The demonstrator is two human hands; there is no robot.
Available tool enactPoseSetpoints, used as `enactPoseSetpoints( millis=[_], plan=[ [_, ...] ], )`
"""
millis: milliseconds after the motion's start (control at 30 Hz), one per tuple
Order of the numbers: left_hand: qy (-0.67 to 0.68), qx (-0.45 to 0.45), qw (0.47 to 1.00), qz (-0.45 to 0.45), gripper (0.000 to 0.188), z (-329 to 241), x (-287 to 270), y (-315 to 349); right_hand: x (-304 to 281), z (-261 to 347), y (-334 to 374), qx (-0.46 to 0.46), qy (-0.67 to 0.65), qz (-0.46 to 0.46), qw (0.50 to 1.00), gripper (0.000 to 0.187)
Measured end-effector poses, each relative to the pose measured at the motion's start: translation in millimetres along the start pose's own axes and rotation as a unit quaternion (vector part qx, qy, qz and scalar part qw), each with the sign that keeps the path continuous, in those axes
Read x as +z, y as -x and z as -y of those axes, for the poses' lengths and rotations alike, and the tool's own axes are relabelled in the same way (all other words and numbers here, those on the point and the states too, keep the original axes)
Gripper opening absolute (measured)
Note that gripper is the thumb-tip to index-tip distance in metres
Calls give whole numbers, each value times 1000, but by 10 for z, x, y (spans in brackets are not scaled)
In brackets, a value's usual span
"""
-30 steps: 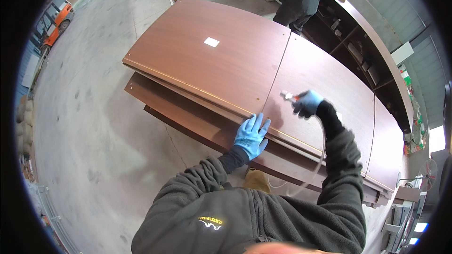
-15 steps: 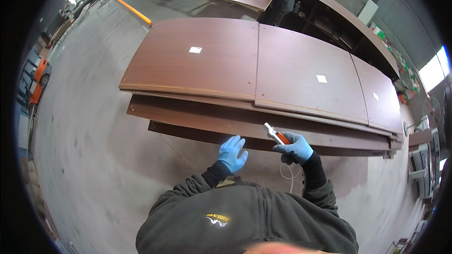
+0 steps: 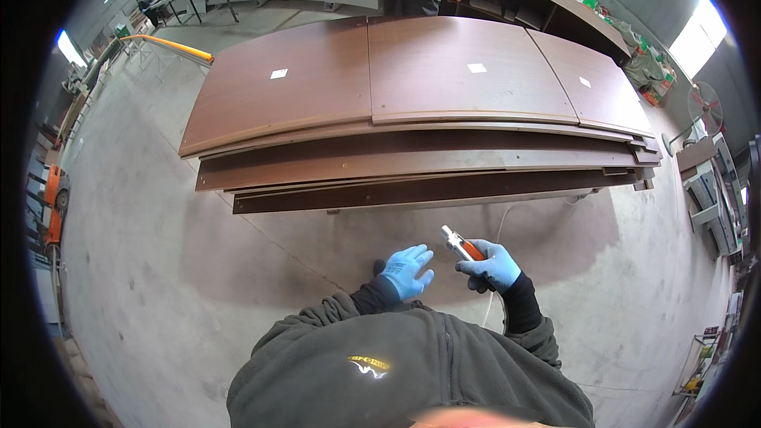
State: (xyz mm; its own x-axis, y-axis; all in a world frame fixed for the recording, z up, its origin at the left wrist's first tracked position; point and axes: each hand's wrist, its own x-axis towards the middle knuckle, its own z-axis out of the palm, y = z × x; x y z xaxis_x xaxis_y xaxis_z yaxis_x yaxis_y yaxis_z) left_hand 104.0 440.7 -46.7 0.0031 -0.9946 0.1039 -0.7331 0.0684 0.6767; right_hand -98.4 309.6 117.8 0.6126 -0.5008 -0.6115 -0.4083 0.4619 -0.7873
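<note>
Grey floor (image 3: 127, 269) | left grip (image 3: 404, 273) loosely spread | right grip (image 3: 497, 266) clasping orange-silver tool (image 3: 460, 246), rear end hidden

Panel labels (image 3: 278, 74) and jacket lettering (image 3: 369, 362) are illegible

Left grip (image 3: 406, 272): in front of the torso (image 3: 404, 357), fingers extended, thumb apart. Right grip (image 3: 495, 265): fingers curled, apparently closed, though fingertips are partly hidden.

Gloves (image 3: 403, 273) blue; tool (image 3: 460, 245) silver and orange; boards (image 3: 444, 95) brown, labels (image 3: 476, 68) white; floor (image 3: 127, 230) grey; jacket (image 3: 317, 368) dark grey; far-left pole (image 3: 181, 47) yellow-orange.
</note>
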Motion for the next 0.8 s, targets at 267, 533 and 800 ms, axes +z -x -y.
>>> enactPoseSetpoints(
  millis=[267, 533, 800],
  plan=[
    [-4, 71, 997, -8, 51, -65, -41, 18, 135, -93, 340, -23, 45, -19, 999, 55],
    [-45, 45, 998, -19, 53, 81, -449, 49, 450, 35, 156, -52, 41, -1, 998, 58],
    [-28, 17, 999, -11, 54, 183, -571, 115, 559, 83, 29, -33, 91, 1, 995, 60]
  ],
)
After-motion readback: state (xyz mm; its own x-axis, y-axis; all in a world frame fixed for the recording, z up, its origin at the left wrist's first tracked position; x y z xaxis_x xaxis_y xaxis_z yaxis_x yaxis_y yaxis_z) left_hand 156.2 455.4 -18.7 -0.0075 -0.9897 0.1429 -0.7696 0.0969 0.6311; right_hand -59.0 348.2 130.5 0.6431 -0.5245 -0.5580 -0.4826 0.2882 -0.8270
